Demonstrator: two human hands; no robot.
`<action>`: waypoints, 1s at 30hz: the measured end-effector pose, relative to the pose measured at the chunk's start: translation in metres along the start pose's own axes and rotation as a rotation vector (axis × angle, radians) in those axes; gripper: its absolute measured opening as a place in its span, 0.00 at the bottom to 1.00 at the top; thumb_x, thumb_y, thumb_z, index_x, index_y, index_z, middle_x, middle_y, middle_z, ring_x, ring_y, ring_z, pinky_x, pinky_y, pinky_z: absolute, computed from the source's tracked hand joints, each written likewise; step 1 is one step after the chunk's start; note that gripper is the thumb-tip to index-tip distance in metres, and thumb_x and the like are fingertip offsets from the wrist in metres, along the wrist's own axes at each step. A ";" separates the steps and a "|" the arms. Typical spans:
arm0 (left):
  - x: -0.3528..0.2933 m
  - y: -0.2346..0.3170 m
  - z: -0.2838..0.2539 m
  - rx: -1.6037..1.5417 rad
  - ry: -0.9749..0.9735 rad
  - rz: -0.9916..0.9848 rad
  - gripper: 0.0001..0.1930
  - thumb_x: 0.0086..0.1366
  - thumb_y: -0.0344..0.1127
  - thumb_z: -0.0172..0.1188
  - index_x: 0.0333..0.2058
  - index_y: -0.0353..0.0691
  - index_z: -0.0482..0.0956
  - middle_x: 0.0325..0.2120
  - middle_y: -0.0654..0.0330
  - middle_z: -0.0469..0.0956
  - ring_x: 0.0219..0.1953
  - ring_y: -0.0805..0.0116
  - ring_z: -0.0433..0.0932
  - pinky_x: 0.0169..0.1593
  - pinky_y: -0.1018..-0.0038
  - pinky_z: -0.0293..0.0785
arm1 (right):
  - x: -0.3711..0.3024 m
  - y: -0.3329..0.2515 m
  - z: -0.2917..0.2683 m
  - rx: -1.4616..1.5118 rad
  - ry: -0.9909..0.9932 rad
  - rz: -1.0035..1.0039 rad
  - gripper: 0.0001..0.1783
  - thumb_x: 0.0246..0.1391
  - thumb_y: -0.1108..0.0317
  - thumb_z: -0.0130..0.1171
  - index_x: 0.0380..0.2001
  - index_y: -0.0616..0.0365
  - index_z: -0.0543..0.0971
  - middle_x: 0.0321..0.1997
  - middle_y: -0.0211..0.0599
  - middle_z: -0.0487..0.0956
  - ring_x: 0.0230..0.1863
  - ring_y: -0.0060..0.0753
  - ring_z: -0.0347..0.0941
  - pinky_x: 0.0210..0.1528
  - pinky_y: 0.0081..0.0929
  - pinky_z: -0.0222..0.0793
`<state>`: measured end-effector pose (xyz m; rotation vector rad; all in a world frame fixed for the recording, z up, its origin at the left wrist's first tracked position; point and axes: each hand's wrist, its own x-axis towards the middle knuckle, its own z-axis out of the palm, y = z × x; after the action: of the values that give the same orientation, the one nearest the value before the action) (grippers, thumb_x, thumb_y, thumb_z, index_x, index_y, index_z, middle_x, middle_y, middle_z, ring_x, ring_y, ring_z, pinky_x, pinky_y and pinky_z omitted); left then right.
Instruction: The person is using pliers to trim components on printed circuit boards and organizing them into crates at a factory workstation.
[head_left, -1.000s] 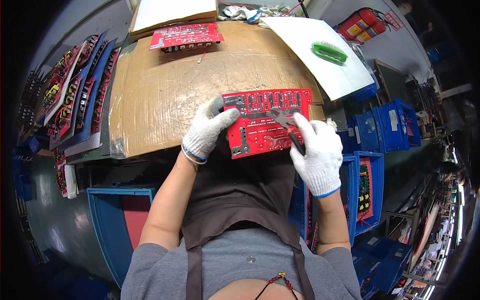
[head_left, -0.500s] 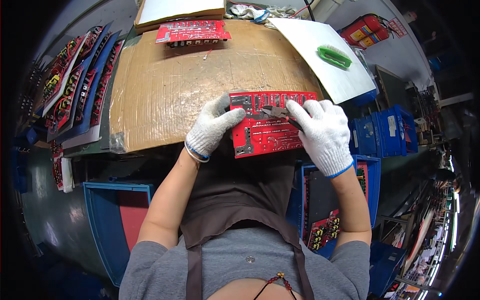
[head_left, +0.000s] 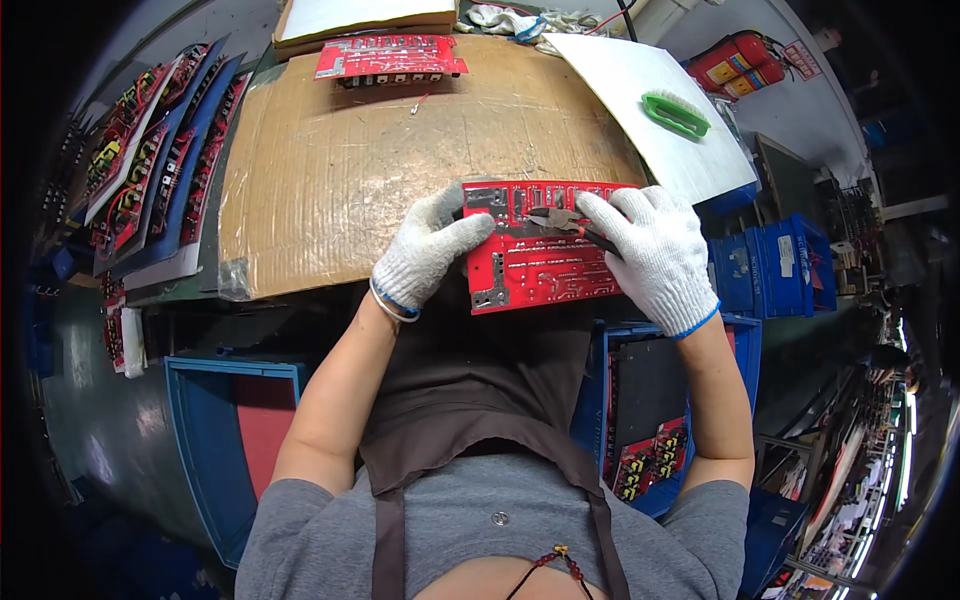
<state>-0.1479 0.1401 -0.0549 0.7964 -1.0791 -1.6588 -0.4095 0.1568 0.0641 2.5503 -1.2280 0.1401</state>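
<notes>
A red circuit board [head_left: 545, 262], solder side toward me, is held up at the near edge of the cardboard-topped table. My left hand [head_left: 428, 247], in a white knit glove, grips its left edge with the thumb on the face. Wire cutters [head_left: 556, 217] with dark jaws are in my gloved right hand [head_left: 655, 255], which is closed around the handles over the board's right part. The jaws lie against the upper middle of the solder side. Most of the handles is hidden by the glove.
Another red circuit board [head_left: 390, 60] lies on the cardboard [head_left: 330, 190] at the back. A green brush [head_left: 676, 114] rests on a white sheet [head_left: 640, 75] at right. Blue bins [head_left: 235, 368] flank my lap. Boards stand in a row [head_left: 165, 165] at left.
My right hand has shifted slightly right with the wire cutters, whose jaws have also moved a little right on the board. My left hand keeps its grip on the board.
</notes>
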 end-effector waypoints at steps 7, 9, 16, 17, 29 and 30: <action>-0.001 0.001 0.001 0.021 0.004 0.007 0.26 0.67 0.40 0.66 0.58 0.29 0.77 0.47 0.57 0.83 0.46 0.73 0.80 0.52 0.74 0.77 | 0.002 0.002 0.002 -0.025 0.040 -0.038 0.31 0.42 0.71 0.71 0.55 0.48 0.81 0.44 0.34 0.80 0.45 0.40 0.77 0.45 0.40 0.74; -0.001 0.002 0.000 0.018 0.002 0.002 0.26 0.67 0.40 0.67 0.58 0.29 0.77 0.47 0.57 0.83 0.46 0.73 0.80 0.52 0.74 0.77 | 0.002 0.001 0.001 -0.010 0.044 -0.038 0.31 0.42 0.71 0.70 0.55 0.48 0.81 0.44 0.34 0.80 0.45 0.40 0.77 0.46 0.40 0.73; -0.001 -0.001 0.000 0.025 0.007 0.005 0.26 0.67 0.40 0.67 0.57 0.29 0.77 0.46 0.57 0.83 0.46 0.73 0.79 0.51 0.74 0.77 | 0.006 -0.004 -0.002 -0.061 0.030 -0.033 0.28 0.45 0.71 0.68 0.54 0.48 0.81 0.43 0.34 0.80 0.45 0.40 0.77 0.46 0.40 0.73; -0.001 -0.001 0.000 0.027 0.011 0.017 0.26 0.66 0.40 0.67 0.57 0.29 0.77 0.46 0.57 0.83 0.46 0.73 0.79 0.51 0.74 0.78 | 0.006 -0.004 -0.001 -0.061 0.030 -0.034 0.28 0.45 0.71 0.68 0.54 0.48 0.81 0.43 0.34 0.80 0.45 0.40 0.77 0.46 0.40 0.73; 0.000 -0.001 0.001 -0.016 0.004 0.005 0.25 0.66 0.39 0.66 0.57 0.28 0.77 0.46 0.57 0.83 0.45 0.73 0.80 0.50 0.74 0.78 | 0.004 0.005 0.002 0.431 -0.070 0.349 0.23 0.51 0.79 0.64 0.53 0.56 0.80 0.43 0.47 0.83 0.42 0.49 0.83 0.48 0.37 0.80; -0.001 -0.001 0.001 -0.016 0.005 0.006 0.25 0.66 0.39 0.66 0.57 0.28 0.77 0.46 0.57 0.83 0.45 0.73 0.80 0.50 0.74 0.78 | 0.003 0.010 0.007 0.359 0.027 0.320 0.23 0.52 0.78 0.65 0.53 0.55 0.80 0.43 0.48 0.83 0.42 0.50 0.83 0.46 0.37 0.80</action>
<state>-0.1488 0.1411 -0.0560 0.7864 -1.0627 -1.6578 -0.4157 0.1468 0.0606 2.6022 -1.7276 0.5055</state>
